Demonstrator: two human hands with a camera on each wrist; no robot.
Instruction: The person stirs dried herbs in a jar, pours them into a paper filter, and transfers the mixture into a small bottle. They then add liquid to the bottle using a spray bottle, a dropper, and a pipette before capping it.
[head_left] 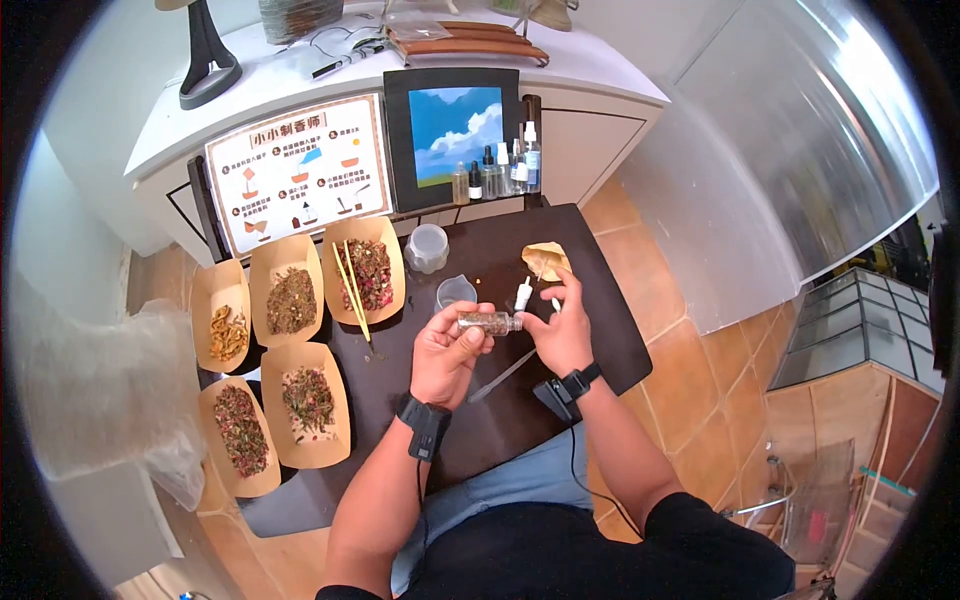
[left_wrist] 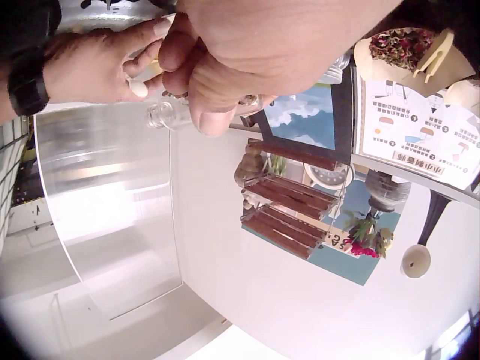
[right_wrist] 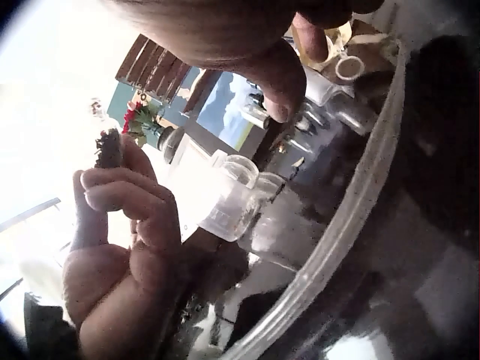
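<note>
My left hand holds a small clear glass bottle on its side, its neck towards the right; brown dried bits lie inside. In the left wrist view the bottle neck stands out past the fingers and looks uncapped. My right hand is close to the neck, its curled fingers holding a small white piece, which shows as a white ring in the right wrist view. Behind the hands are a white dropper-tipped piece and a crumpled brown paper tray.
On the left of the dark table stand several paper trays of dried plants, with yellow tweezers across one. Clear plastic cups stand mid-table, a clear strip lies near the wrists, and small bottles line the back.
</note>
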